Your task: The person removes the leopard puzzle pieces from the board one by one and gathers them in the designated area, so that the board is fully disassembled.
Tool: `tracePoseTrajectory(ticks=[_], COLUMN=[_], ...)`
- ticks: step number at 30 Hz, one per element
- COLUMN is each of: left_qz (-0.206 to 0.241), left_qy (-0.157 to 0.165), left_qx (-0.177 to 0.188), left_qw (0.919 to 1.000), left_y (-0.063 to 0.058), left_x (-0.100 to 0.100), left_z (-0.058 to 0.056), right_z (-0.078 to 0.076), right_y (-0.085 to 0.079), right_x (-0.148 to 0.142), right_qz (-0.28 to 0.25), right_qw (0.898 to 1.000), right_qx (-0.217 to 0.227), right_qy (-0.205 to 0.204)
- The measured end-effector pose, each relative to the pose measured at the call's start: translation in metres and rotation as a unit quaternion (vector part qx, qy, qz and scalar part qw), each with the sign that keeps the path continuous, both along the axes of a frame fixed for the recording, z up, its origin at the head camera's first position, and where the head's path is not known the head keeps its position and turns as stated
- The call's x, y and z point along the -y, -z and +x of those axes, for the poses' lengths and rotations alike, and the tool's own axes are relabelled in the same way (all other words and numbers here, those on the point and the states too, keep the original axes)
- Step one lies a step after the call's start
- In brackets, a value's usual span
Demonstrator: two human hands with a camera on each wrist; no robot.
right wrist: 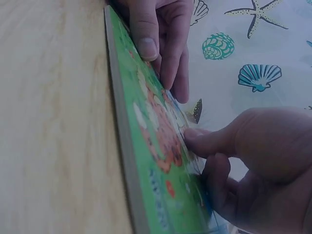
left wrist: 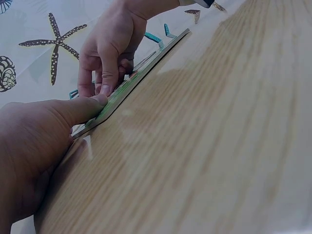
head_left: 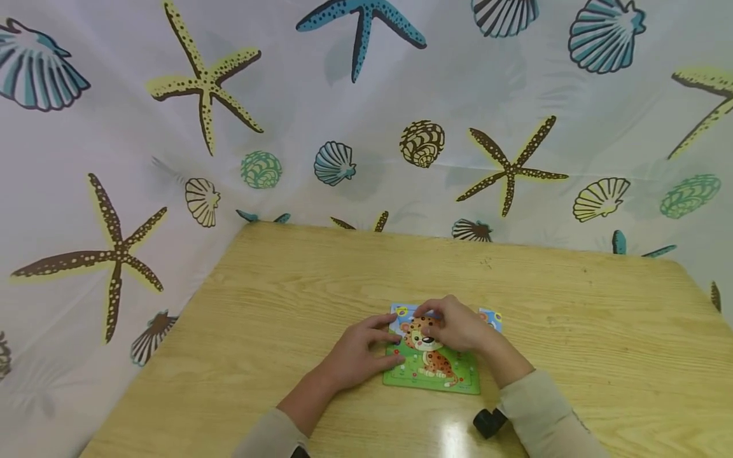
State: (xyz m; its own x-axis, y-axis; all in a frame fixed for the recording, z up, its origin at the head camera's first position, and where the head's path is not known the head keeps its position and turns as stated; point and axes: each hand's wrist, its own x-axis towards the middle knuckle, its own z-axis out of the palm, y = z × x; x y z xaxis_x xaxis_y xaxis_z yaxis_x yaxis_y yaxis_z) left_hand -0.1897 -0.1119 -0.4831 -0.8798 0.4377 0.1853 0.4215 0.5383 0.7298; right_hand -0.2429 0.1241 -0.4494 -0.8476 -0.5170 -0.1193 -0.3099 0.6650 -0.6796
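A flat puzzle board point(head_left: 401, 375) lies on the table, with a spotted cartoon leopard on green grass under a blue sky. My left hand point(head_left: 362, 356) rests at its left edge, fingers spread and thumb lying on the green part. Over the upper part, my right hand point(head_left: 458, 326) bends down with thumb and index finger at the leopard's head piece point(head_left: 422, 336), pinching it against the board. The right wrist view shows the right thumb point(right wrist: 200, 139) low at the board's surface, the other fingers curled beneath the hand.
Beyond the right hand, a blue and yellow puzzle piece point(head_left: 490, 319) shows beside the board. The wooden table point(head_left: 286, 280) extends around it. A curtain point(head_left: 378, 108) with starfish and shells hangs along the back and sides. A black device point(head_left: 488, 422) sits by the right sleeve.
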Motion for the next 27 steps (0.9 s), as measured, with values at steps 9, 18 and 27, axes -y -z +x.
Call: tracePoseTrajectory(ticks=[9,18,27], left_qz=[0.006,0.004,0.000], left_qy=[0.005,0.000,0.001], left_qx=[-0.004,-0.001,0.004], left_qw=[1.0000,1.0000,1.0000], left_y=[0.000,0.003,0.001], left_x=[-0.002,-0.001,-0.002], left_z=[-0.001,-0.001,-0.004], right_z=[0.007,0.006,0.002], right_y=[-0.005,-0.001,0.003], right_x=[0.006,0.004,-0.004], right_qz=[0.043,0.026,-0.033], right_qw=[0.998,0.999,0.999], right_qx=[-0.007,-0.009,-0.013], right_qy=[0.038,0.026,0.031])
